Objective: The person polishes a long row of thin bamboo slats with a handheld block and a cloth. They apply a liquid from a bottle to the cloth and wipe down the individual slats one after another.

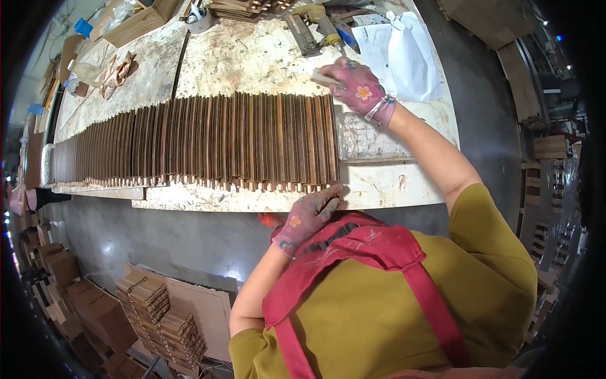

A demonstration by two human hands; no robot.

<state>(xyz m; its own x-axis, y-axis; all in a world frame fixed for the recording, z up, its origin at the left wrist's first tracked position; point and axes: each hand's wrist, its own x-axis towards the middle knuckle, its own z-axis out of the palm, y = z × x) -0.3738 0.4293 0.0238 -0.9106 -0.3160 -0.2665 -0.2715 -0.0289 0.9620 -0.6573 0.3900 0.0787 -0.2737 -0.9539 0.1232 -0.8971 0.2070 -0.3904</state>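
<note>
Left hand: yours, fingers extended, nothing seen in its grasp; beside the near ends of the slats, contact uncertain.

Slats: one long brown row across the table, close-set, pale tips toward you. Lining-up: done, as judged from the unbroken row. Surfaces: no clear border between finished and unfinished; share left cannot be told.

Block: pale, wrapped, just beside the row's right end.

Right hand: yours, fingers closed round a small pale pad, over the row's far right corner. Handling there: apparently unfinished, the pad being in your grip.

Nail gun: beyond, lying unheld.

Spare slats: piled at the far edge, outside the row; finished or waiting, unclear.
</note>
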